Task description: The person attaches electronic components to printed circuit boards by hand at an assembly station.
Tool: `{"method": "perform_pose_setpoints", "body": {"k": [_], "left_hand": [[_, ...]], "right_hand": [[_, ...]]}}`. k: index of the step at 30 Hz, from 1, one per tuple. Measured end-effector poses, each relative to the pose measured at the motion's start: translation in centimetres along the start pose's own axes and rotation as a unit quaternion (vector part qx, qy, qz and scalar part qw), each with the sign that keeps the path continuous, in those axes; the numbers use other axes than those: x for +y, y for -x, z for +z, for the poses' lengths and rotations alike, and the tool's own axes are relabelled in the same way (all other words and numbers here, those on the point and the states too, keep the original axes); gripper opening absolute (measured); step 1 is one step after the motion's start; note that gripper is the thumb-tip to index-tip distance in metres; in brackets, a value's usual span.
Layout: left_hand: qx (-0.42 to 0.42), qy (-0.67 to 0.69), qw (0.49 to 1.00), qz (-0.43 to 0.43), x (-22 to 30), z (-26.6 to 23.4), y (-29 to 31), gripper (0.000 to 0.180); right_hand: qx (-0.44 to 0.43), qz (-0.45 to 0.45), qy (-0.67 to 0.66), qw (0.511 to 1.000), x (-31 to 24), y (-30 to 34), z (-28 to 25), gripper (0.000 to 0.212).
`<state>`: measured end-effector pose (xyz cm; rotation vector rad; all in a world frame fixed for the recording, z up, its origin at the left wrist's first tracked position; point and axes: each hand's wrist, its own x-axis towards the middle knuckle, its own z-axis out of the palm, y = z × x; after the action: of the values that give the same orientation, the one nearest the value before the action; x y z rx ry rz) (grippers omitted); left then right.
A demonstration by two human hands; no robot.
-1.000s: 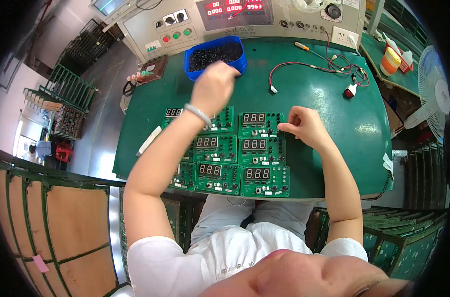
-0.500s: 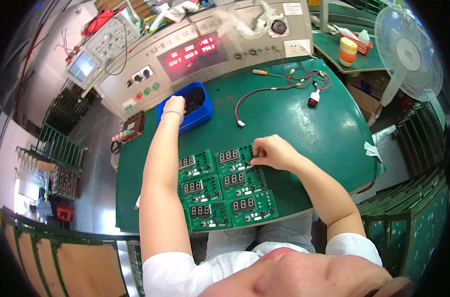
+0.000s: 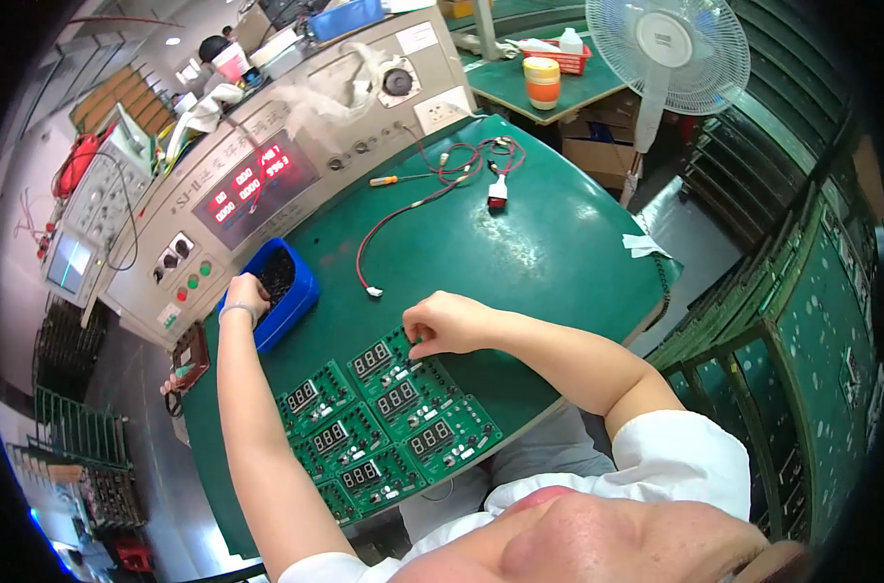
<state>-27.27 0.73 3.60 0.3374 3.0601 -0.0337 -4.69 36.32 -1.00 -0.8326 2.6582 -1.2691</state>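
Observation:
A blue plastic bin [image 3: 294, 315] holds a heap of small black parts [image 3: 280, 276]. My left hand [image 3: 249, 292] reaches over its near left side, fingers curled down among the parts; whatever they grip is hidden. A panel of green circuit boards [image 3: 376, 437] lies near the table's front edge, each board with a three-digit display and small components. My right hand [image 3: 449, 324] is at the far right corner of the panel, thumb and fingers pinched close together over the top board. Anything between those fingertips is too small to make out.
Behind the bin stands a grey test console [image 3: 185, 219] with a lit red readout. A red-and-black cable [image 3: 389, 222], an orange screwdriver [image 3: 386, 181] and a red switch [image 3: 497, 197] lie on the green table [image 3: 549, 262]. A white fan [image 3: 665, 44] stands beyond the right edge.
The view has turned, so the whole scene sits tilted and shifted left. My left hand remains in the bin and my right hand remains at the top right board, its fingers slightly shifted.

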Motion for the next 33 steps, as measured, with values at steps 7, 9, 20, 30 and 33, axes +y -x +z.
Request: {"method": "perform_pose_setpoints", "body": {"k": [7, 9, 20, 30, 33], "left_hand": [[0.02, 0.051, 0.998, -0.042, 0.5, -0.2, 0.8, 0.018], [0.042, 0.019, 0.999, -0.011, 0.1, 0.4, 0.7, 0.016], [0.168, 0.049, 0.984, 0.037, 0.9, 0.6, 3.1, 0.025], [0.184, 0.277, 0.937, -0.104, 0.5, -0.8, 5.8, 0.02], [0.202, 0.223, 0.947, -0.111, 1.4, -0.7, 7.1, 0.017]], "right_hand": [[0.003, -0.02, -0.022, 1.0, 0.3, 0.2, -0.1, 0.026], [0.004, -0.02, -0.024, 1.0, 0.5, 0.1, -0.1, 0.027], [0.018, -0.012, -0.042, 0.999, 1.1, 0.0, 0.2, 0.027], [-0.003, 0.016, -0.059, 0.998, 0.1, -0.3, -0.4, 0.024], [-0.014, 0.018, -0.063, 0.998, -0.1, -0.2, -0.5, 0.024]]}}
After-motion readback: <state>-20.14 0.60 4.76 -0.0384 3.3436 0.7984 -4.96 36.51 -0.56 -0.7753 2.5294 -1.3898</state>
